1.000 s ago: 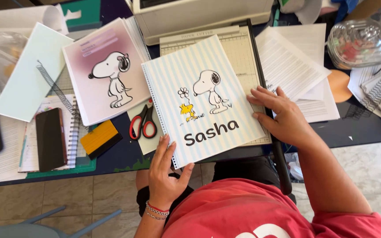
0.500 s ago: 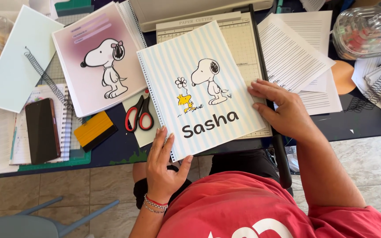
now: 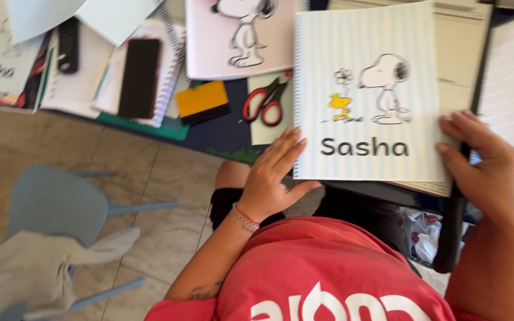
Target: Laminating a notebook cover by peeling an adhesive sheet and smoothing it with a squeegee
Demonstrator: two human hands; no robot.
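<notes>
From the head camera, looking down, a pale striped cover sheet (image 3: pixel 367 95) with a cartoon dog and a small yellow bird lies on the dark table (image 3: pixel 215 139), its long axis running away from the person and its near edge reaching the table's front edge. The left hand (image 3: pixel 272 178) rests against the sheet's lower left corner, fingers (image 3: pixel 284 148) stretched and slightly spread, the thumb tucked under the near edge. The right hand (image 3: pixel 483 166) lies on the lower right corner, fingers close together and flat on the paper; the frame is blurred, so I cannot tell whether the thumb pinches underneath. Both hands sit equally near. Red-handled scissors (image 3: pixel 267 101) lie just left of the sheet.
</notes>
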